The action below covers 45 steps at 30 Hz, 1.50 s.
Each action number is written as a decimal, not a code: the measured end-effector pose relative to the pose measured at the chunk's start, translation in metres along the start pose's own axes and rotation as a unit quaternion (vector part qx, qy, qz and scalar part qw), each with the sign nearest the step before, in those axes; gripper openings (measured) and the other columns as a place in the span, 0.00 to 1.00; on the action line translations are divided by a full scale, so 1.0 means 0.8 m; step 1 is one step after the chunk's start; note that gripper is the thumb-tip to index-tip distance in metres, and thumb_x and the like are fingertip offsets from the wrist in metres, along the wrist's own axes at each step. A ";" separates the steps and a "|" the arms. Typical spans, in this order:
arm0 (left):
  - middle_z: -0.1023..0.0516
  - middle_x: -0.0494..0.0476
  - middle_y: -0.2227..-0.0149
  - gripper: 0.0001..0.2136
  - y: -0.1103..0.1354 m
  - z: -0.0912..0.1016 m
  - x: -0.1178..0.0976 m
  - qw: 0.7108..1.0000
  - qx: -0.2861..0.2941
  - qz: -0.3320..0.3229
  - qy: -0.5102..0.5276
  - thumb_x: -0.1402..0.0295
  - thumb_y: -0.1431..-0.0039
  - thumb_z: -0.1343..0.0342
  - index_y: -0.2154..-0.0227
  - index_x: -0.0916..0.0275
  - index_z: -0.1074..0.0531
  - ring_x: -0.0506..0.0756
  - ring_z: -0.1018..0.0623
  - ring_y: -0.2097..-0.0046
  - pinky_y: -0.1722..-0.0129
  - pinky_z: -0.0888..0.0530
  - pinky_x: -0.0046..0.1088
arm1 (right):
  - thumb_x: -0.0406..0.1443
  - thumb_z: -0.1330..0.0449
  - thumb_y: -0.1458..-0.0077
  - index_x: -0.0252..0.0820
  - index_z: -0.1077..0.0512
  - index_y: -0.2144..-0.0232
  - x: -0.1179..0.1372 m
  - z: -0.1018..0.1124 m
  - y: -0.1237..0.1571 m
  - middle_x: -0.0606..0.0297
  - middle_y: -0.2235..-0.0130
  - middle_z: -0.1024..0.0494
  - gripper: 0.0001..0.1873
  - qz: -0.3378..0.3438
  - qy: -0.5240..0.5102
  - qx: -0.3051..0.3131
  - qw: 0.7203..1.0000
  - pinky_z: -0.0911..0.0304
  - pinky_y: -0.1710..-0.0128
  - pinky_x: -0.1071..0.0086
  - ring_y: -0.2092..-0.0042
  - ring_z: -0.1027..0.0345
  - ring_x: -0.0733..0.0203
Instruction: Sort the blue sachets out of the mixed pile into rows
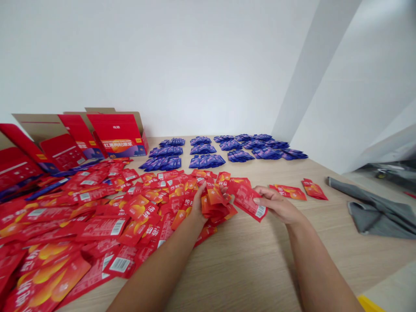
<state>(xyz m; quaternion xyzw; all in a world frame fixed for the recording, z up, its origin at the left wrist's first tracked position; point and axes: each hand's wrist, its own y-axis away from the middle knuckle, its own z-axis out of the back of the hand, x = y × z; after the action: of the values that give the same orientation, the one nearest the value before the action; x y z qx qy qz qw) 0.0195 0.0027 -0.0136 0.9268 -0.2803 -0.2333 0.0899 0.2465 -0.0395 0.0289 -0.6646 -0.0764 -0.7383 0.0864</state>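
My left hand [199, 203] is closed around a bunch of red and orange sachets [214, 201], held above the edge of the pile. Between the thumb and fingers of my right hand [276, 203] is a single red sachet [249, 201], its white barcode near my thumb. That sachet's far end meets or overlaps the bunch; I cannot tell whether they touch. A wide heap of loose red sachets [97, 227] spreads over the left side of the table, under and beside my left forearm.
Stacks of blue-purple sachets [207, 161] stand in rows along the back. Red cartons [118, 135] stand open at the back left. Two red sachets [288, 192] lie right of my right hand, near a grey cloth [380, 216] at the table's right edge. A white wall [208, 65] rises behind.
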 end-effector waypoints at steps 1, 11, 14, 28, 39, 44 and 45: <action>0.18 0.62 0.69 0.17 0.000 -0.001 0.001 1.000 -0.007 0.000 -0.003 0.56 0.40 0.50 0.62 0.65 0.25 0.59 0.18 0.64 0.60 0.22 0.35 | 0.49 0.34 0.60 0.43 0.30 0.75 -0.005 -0.009 -0.007 0.69 0.75 0.29 0.18 0.008 -0.013 -0.039 0.999 0.43 0.73 0.70 0.75 0.39 0.64; 0.19 0.61 0.71 0.12 -0.005 0.000 0.005 0.998 -0.023 0.038 -0.049 0.62 0.42 0.46 0.66 0.67 0.26 0.57 0.19 0.71 0.65 0.22 0.34 | 0.40 0.50 0.45 0.45 0.33 0.72 -0.026 -0.084 -0.018 0.60 0.68 0.26 0.09 0.193 0.350 -0.251 0.882 0.39 0.61 0.63 0.64 0.33 0.55; 0.19 0.62 0.71 0.12 -0.008 0.003 0.008 0.997 -0.008 0.052 -0.065 0.62 0.43 0.45 0.65 0.68 0.26 0.57 0.19 0.72 0.66 0.23 0.34 | 0.39 0.51 0.42 0.44 0.31 0.65 -0.029 -0.092 -0.017 0.57 0.63 0.26 0.10 0.192 0.380 -0.232 0.875 0.37 0.60 0.62 0.62 0.32 0.54; 0.19 0.61 0.73 0.09 -0.011 0.007 0.011 0.996 -0.012 0.032 -0.076 0.66 0.42 0.45 0.68 0.68 0.27 0.56 0.20 0.73 0.67 0.23 0.32 | 0.51 0.53 0.40 0.46 0.26 0.53 -0.048 -0.099 -0.031 0.58 0.50 0.25 0.24 0.190 0.169 -0.125 0.959 0.46 0.42 0.54 0.46 0.36 0.52; 0.20 0.59 0.69 0.14 -0.010 0.008 -0.016 0.996 0.032 -0.079 0.026 0.61 0.38 0.51 0.63 0.67 0.26 0.54 0.20 0.69 0.61 0.23 0.30 | 0.30 0.47 0.53 0.42 0.27 0.57 -0.048 -0.073 -0.032 0.58 0.55 0.25 0.20 0.205 0.240 -0.012 0.949 0.38 0.49 0.57 0.51 0.33 0.52; 0.20 0.58 0.69 0.16 -0.010 0.010 -0.024 0.993 0.041 -0.107 0.037 0.59 0.38 0.52 0.65 0.67 0.26 0.55 0.20 0.68 0.60 0.23 0.32 | 0.28 0.39 0.59 0.42 0.30 0.49 -0.054 -0.079 -0.027 0.54 0.43 0.33 0.30 0.204 0.415 0.146 0.875 0.46 0.43 0.53 0.42 0.43 0.46; 0.20 0.58 0.69 0.16 -0.010 0.010 -0.024 0.993 0.044 -0.102 0.034 0.59 0.38 0.53 0.65 0.67 0.26 0.55 0.20 0.68 0.60 0.23 0.33 | 0.28 0.39 0.57 0.43 0.29 0.50 -0.055 -0.080 -0.027 0.54 0.44 0.33 0.29 0.202 0.431 0.146 0.867 0.45 0.43 0.53 0.42 0.43 0.47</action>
<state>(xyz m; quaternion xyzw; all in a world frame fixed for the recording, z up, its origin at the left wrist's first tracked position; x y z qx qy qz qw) 0.0054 0.0196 -0.0161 0.9610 -0.1907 -0.1974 0.0344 0.1838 -0.0319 -0.0220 -0.2613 -0.0025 -0.8980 0.3541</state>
